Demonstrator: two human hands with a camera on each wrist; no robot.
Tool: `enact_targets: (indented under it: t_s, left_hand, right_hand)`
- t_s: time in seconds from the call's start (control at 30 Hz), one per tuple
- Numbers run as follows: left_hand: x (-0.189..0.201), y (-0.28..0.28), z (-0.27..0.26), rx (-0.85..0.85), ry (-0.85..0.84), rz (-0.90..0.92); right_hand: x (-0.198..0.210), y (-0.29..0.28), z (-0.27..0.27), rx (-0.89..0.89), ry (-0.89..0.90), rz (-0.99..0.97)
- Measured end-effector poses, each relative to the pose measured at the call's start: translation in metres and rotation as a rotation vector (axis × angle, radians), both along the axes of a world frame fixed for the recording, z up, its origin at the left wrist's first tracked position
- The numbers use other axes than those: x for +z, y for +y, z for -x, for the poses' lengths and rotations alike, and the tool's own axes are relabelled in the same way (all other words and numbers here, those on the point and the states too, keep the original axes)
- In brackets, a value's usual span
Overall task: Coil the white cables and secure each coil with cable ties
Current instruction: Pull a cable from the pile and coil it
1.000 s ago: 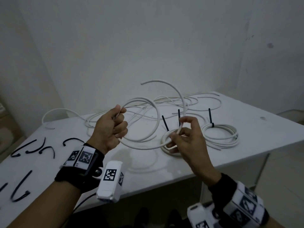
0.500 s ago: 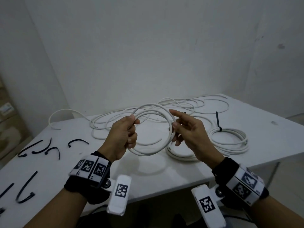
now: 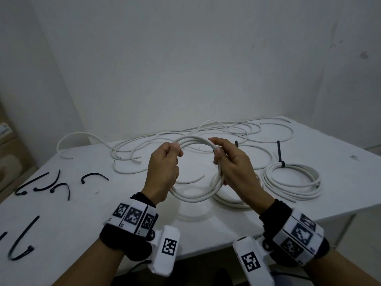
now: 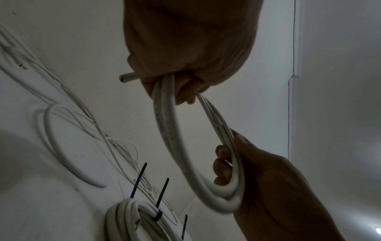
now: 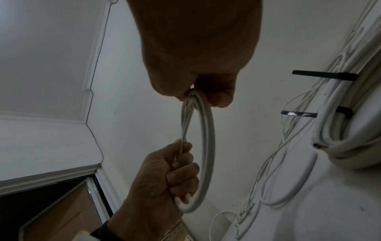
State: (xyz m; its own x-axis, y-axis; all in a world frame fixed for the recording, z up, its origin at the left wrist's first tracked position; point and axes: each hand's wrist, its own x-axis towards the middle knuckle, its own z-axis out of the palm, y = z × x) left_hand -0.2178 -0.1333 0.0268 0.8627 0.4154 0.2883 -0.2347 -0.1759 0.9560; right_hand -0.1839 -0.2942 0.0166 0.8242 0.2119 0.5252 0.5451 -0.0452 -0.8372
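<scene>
Since a moment ago the loose tail is wound in, so above the surface's (image 3: 61,223) front edge the left hand (image 3: 162,172) and right hand (image 3: 235,170) each grip the finished coil (image 3: 193,198), ready for a cable tie (image 3: 93,176).

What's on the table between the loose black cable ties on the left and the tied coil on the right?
In the head view, between the loose ties and the tied coil, loose white cable lies on the table.
</scene>
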Motion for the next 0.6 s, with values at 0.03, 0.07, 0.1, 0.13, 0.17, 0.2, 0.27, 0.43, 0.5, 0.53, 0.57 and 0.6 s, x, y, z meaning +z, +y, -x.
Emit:
enact_targets:
  t_s: [0.03,0.07,0.1,0.13,0.17,0.2,0.27,0.43,0.5,0.53,0.57,0.6]
  left_hand:
    - [-0.001,-0.001,0.0,-0.017,-0.003,-0.033]
    - [-0.001,-0.002,0.0,-0.033,-0.007,-0.064]
    - [-0.002,-0.003,-0.001,-0.042,-0.012,-0.086]
    - [-0.003,-0.003,-0.001,-0.042,-0.019,-0.101]
    - [-0.004,-0.001,-0.002,-0.03,-0.029,-0.123]
    - [-0.005,0.0,-0.003,-0.008,-0.042,-0.162]
    - [-0.007,0.002,-0.003,0.06,-0.101,-0.274]
    - [-0.012,0.001,0.0,0.269,-0.283,-0.498]
    - [-0.015,0.008,-0.003,0.317,-0.27,-0.634]
    - [-0.017,0.012,-0.006,0.332,-0.246,-0.699]
    - [-0.019,0.016,-0.008,0.346,-0.213,-0.749]
    - [-0.02,0.019,-0.009,0.355,-0.175,-0.772]
  right_hand:
    - [-0.001,0.003,-0.003,-0.009,-0.004,0.006]
    - [-0.001,0.006,-0.006,-0.014,-0.009,0.02]
    - [-0.001,0.008,-0.008,-0.022,-0.018,0.052]
    - [-0.001,0.01,-0.01,-0.03,-0.032,0.101]
    - [-0.001,0.011,-0.012,-0.026,-0.044,0.155]
    - [-0.001,0.011,-0.014,-0.013,-0.048,0.201]
    - [-0.002,0.012,-0.019,-0.001,-0.05,0.246]
    - [-0.003,0.021,-0.02,-0.077,-0.134,0.19]
    - [-0.002,0.024,-0.021,-0.083,-0.146,0.177]
    - [-0.002,0.026,-0.023,-0.086,-0.147,0.173]
    - [-0.001,0.027,-0.024,-0.091,-0.147,0.17]
    - [-0.001,0.028,-0.026,-0.095,-0.146,0.168]
